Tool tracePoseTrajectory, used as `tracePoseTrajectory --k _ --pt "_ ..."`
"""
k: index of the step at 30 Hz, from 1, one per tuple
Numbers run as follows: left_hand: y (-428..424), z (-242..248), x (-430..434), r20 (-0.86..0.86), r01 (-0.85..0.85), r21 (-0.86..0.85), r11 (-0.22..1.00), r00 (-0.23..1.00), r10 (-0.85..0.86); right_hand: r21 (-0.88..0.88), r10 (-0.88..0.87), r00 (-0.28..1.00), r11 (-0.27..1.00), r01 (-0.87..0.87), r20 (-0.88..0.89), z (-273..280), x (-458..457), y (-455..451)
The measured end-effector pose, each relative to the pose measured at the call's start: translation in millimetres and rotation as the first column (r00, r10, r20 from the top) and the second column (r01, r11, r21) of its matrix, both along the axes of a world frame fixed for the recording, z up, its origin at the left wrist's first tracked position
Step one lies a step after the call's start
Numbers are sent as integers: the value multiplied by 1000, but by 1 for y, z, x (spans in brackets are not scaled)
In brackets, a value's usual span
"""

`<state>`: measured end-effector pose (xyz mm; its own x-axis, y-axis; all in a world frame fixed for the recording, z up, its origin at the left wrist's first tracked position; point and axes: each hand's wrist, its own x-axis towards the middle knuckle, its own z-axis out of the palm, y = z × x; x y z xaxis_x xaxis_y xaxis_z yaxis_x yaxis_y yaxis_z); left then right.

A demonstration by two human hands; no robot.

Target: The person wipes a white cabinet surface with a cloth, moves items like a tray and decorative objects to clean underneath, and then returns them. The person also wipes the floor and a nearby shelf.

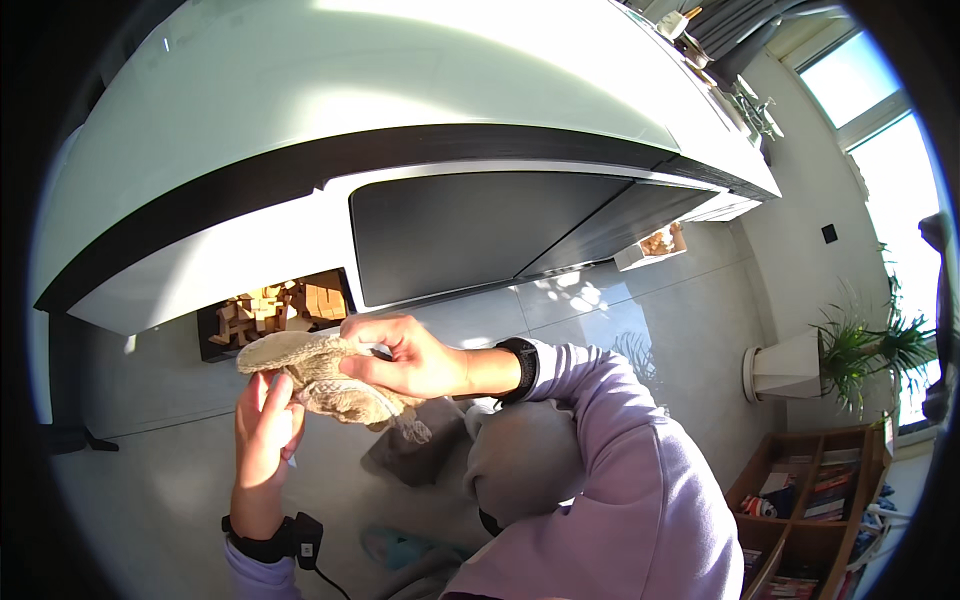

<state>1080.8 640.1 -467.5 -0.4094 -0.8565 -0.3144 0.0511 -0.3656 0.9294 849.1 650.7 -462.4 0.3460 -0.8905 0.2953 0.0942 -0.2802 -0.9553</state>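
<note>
A beige fuzzy cloth article (352, 401), bunched and with a pale seam or trim, is held up in front of me. My right hand (409, 360) pinches its upper right part between thumb and fingers. From below, the fingertips of my left hand (266, 424) grip its left end, where a flat rounded flap (281, 349) sticks out. Loose threads or a small tassel hang at its lower right. I cannot tell exactly what kind of article it is. Both wrists wear black bands, and a cable runs from the left one.
Ahead stands a long counter with a glossy white top (247, 112) and dark panels (480, 225). A dark box of wooden blocks (322, 296) sits on the tiled floor below it. To the right are a white box (637, 255), a potted plant (787, 367) and a wooden bookshelf (795, 517).
</note>
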Motion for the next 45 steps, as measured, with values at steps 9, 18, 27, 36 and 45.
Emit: tracePoseTrajectory --k 9,18,27,36,45 --pt "-14 -81 4 59 -161 343 925 987 150 -315 -682 557 459 831 475 24 -139 38" --pt "-3 -92 34 3 -157 327 932 986 165 -999 -925 377 -41 4 39 32 -94 -82" --pt "10 -95 34 -105 -66 314 947 989 104 -973 -875 482 -75 -217 -40 45 245 -180" --pt "29 -98 43 -162 -47 386 921 980 118 -900 -827 491 40 -435 -275 9 222 -176" --pt "34 -131 61 -163 -77 417 906 974 158 -810 -895 130 313 -496 -426 -24 -73 -71"
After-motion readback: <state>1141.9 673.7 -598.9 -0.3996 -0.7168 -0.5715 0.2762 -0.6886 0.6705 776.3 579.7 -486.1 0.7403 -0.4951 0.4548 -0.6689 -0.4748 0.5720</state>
